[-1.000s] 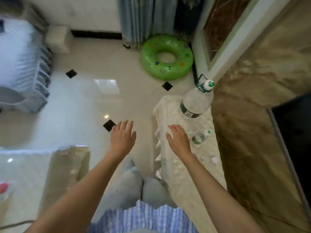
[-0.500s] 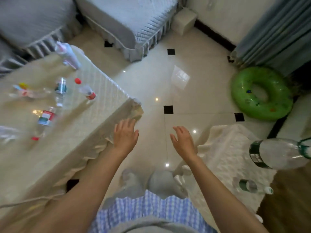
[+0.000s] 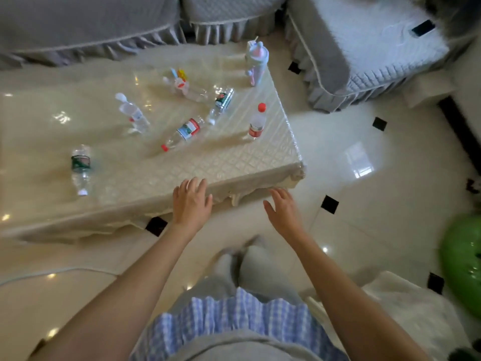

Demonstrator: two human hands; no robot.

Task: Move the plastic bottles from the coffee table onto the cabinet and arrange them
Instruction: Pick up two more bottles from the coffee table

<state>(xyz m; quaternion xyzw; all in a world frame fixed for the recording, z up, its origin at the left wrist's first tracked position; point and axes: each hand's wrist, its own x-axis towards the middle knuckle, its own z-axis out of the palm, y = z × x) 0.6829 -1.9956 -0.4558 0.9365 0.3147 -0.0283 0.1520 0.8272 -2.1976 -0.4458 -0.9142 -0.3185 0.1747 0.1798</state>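
Bottles (image 3: 185, 132) waiting on table (image 3: 221, 162)
Both hands, left (image 3: 191, 204) and right (image 3: 284, 210), are hovering empty, fingers apart; six-odd remaining.

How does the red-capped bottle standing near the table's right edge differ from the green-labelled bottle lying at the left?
The red-capped bottle stands upright; the green-labelled bottle lies on its side, cap end toward the near edge. The first has a red cap and red label; the second has a white cap and dark green label. The red-capped bottle is close to the coffee table right edge, the green-labelled one far left. Both are clear plastic, and neither hand touches them.
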